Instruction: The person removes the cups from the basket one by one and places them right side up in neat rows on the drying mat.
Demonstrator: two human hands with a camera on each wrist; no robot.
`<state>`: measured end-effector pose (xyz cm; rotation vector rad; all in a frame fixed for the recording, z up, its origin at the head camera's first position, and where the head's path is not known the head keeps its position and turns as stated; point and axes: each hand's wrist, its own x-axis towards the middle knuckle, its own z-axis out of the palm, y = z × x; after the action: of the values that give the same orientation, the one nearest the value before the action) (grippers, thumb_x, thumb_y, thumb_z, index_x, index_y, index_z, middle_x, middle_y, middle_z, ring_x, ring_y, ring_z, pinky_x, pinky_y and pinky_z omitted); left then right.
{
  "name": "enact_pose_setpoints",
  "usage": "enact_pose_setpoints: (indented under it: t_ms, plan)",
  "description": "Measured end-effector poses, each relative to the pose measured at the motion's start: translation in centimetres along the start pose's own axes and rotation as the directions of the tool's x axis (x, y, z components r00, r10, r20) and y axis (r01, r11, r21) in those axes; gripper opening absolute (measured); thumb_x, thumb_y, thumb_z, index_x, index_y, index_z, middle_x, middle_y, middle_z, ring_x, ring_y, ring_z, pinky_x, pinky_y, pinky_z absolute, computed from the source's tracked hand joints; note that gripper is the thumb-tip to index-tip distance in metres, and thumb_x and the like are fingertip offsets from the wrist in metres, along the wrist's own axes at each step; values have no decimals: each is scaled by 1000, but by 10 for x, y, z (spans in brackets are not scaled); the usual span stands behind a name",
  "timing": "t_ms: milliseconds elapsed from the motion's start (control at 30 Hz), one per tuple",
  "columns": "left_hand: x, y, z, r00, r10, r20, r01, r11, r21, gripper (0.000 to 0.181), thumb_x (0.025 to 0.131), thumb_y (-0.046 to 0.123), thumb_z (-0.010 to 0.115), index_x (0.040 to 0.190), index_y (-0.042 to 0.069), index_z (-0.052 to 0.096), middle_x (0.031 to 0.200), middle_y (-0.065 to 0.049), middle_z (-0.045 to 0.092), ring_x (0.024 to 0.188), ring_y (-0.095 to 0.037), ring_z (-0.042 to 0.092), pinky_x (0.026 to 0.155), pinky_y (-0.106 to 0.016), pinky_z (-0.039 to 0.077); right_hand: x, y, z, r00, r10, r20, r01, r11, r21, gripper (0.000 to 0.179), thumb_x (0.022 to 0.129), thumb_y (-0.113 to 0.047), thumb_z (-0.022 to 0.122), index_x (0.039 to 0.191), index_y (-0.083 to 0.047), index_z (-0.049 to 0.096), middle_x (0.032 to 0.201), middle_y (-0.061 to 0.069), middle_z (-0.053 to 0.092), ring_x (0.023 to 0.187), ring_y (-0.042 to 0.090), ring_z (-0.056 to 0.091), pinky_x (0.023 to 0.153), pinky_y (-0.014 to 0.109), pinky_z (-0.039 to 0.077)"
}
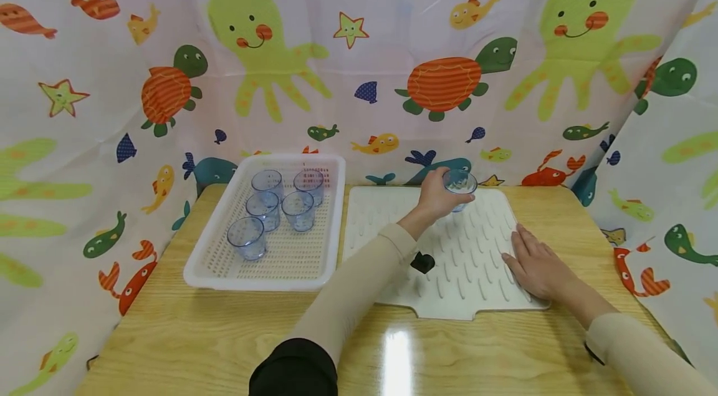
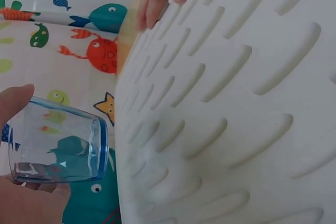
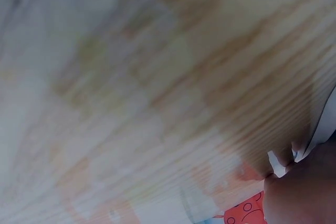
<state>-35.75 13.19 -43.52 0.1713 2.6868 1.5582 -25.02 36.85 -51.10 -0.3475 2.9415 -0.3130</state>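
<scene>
My left hand (image 1: 440, 193) grips a clear, blue-tinted drinking glass (image 1: 460, 183) over the far part of a white draining board (image 1: 387, 212). The glass stands upright in my grasp, its wide rim up. In the left wrist view its thick blue base (image 2: 102, 150) faces the board, with a narrow gap seemingly between them. My right hand (image 1: 538, 265) rests flat, fingers extended, on the board's right edge. Several similar glasses (image 1: 247, 239) stand upright in a white perforated plastic basket (image 1: 193, 268) left of the board.
Everything stands on a light wooden table (image 1: 224, 333). A curtain (image 1: 348, 72) printed with sea animals hangs behind it and along both sides. Rows of slanted grooves mark the board, and a tab juts from its near edge. A small black object (image 1: 422, 262) shows beside my left sleeve.
</scene>
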Motion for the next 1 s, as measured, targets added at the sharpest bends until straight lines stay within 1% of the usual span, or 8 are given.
enact_pose_setpoints:
  t_ms: [200, 333, 433, 600, 800, 867, 1000]
  plan:
    - [5, -7, 3, 1000, -25, -13, 26, 999, 26, 81, 82, 35, 88, 150, 17, 48, 148, -3, 51, 135, -19, 50, 107, -32, 48, 2, -2, 2, 1000, -2, 0, 2, 1000, 3, 86, 108, -53, 34, 157, 14, 12, 164, 35, 3, 150, 53, 8, 117, 72, 9]
    - [8, -11, 6, 999, -33, -19, 33, 999, 20, 81, 82, 33, 88, 150, 16, 48, 148, -4, 51, 135, -19, 50, 107, -31, 48, 4, -4, 2, 1000, -6, -8, 6, 1000, 1, 85, 108, -53, 33, 156, 15, 13, 164, 35, 4, 151, 53, 9, 118, 71, 10]
    - [9, -11, 12, 999, -44, -23, 44, 999, 3, 81, 82, 33, 89, 150, 15, 48, 148, -4, 50, 136, -19, 49, 108, -31, 47, 2, -1, 2, 1000, -8, -13, 7, 1000, -6, 83, 109, -50, 33, 155, 16, 13, 164, 37, 5, 150, 54, 10, 117, 72, 10]
    - [11, -10, 24, 996, -81, -25, 81, 997, -6, 82, 81, 34, 89, 150, 16, 48, 151, -3, 49, 138, -19, 48, 109, -31, 47, -3, 1, -2, 1000, 4, -12, -4, 1000, -7, 83, 109, -50, 33, 155, 16, 12, 163, 37, 4, 150, 54, 9, 117, 72, 10]
    - [14, -11, 27, 991, -132, -32, 132, 991, 4, 82, 81, 35, 89, 150, 19, 49, 152, -1, 48, 139, -18, 47, 110, -32, 46, -2, 1, -3, 1000, 9, -5, -9, 1000, 11, 85, 109, -51, 34, 156, 15, 11, 164, 35, 2, 150, 53, 7, 117, 72, 8]
    - [14, -11, 27, 990, -136, -25, 136, 991, 3, 82, 82, 35, 88, 151, 19, 47, 153, -2, 47, 139, -18, 47, 110, -32, 46, -2, 1, -2, 1000, 8, -4, -8, 1000, 9, 85, 109, -53, 32, 157, 14, 11, 164, 35, 2, 151, 53, 7, 117, 72, 8]
    - [12, -11, 27, 992, -120, -23, 120, 993, -1, 82, 82, 34, 88, 151, 18, 47, 152, -3, 48, 138, -19, 48, 109, -33, 47, -2, 0, -1, 1000, 6, -14, -6, 1000, 6, 84, 109, -52, 32, 156, 15, 12, 164, 36, 3, 150, 53, 8, 117, 72, 9]
